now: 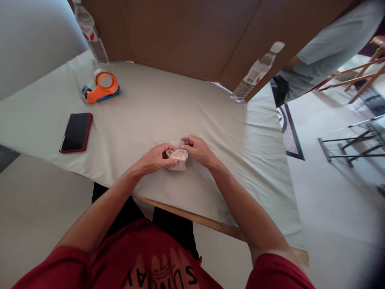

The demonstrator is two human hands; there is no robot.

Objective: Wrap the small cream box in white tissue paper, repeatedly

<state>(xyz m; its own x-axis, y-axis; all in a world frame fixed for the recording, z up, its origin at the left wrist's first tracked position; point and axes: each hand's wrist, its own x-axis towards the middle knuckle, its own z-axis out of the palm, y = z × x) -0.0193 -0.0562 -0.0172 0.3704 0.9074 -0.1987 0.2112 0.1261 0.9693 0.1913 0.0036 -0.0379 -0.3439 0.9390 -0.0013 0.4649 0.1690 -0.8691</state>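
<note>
A small see-through plastic container (pixel 178 164) rests on the cloth-covered table near its front edge, its top open. Something pale and pinkish shows inside, too small to name. A thin clear flap, perhaps its lid, stands up at the far side. My left hand (pixel 156 157) grips the container's left rim between thumb and fingers. At the far right corner, my right hand (pixel 197 150) has its fingers curled in against the rim and flap; its fingertips are partly hidden.
A phone (pixel 76 132) in a red case lies at left, with an orange and blue tape dispenser (pixel 104 88) beyond it. Water bottles stand at back left (pixel 92 36) and right (pixel 255 74), before a brown cardboard panel (pixel 180 40). A person (pixel 327 52) is behind the panel.
</note>
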